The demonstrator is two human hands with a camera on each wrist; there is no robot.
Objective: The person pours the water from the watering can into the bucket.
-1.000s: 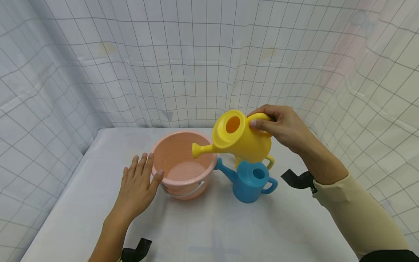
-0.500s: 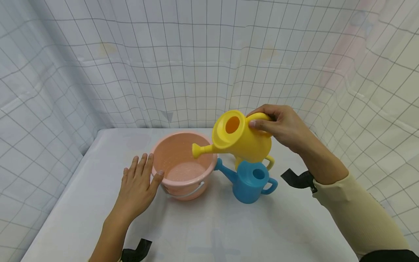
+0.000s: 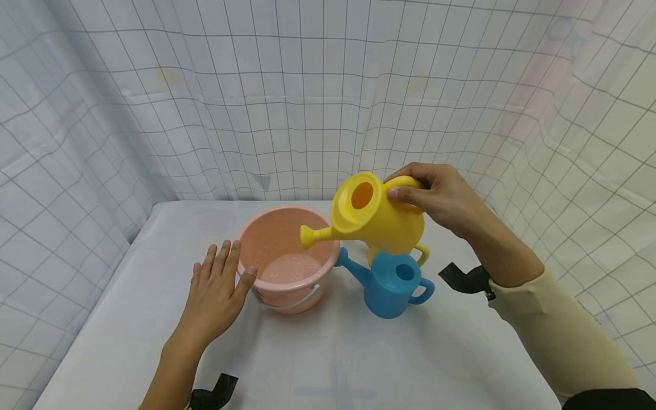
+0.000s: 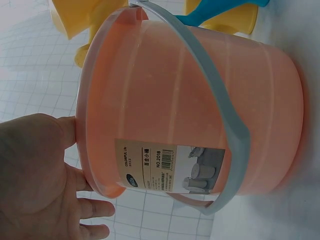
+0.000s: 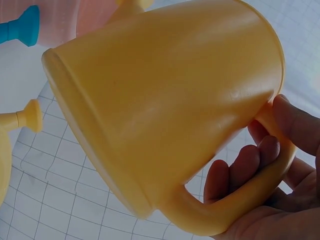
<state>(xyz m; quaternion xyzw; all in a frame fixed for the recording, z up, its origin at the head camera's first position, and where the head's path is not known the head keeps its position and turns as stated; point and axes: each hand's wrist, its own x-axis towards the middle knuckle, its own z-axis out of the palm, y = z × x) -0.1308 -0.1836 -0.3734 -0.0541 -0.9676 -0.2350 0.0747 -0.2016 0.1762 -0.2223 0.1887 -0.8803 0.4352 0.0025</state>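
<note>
My right hand (image 3: pixel 441 196) grips the handle of a yellow watering can (image 3: pixel 379 219), fingers curled round it in the right wrist view. The can is tilted in the air, its spout over the mouth of a pink bucket (image 3: pixel 292 287). The bucket stands upright, with a shallow layer of water inside. At the bucket's left rim rests my left hand (image 3: pixel 215 290), its fingers straight. The left wrist view shows the thumb and a finger right at the rim, beside the grey bail handle (image 4: pixel 227 112) and a printed label (image 4: pixel 170 167).
A blue watering can (image 3: pixel 388 293) stands right of the bucket, its spout close to the bucket's side. Behind it is a second yellow watering can (image 3: pixel 423 253), mostly hidden by the held one. Grid-patterned curtains (image 3: pixel 307 102) enclose the white table (image 3: pixel 287 364) at the back and sides.
The yellow watering can and my right hand have shifted very slightly left. My left hand, the bucket and the blue watering can stay put.
</note>
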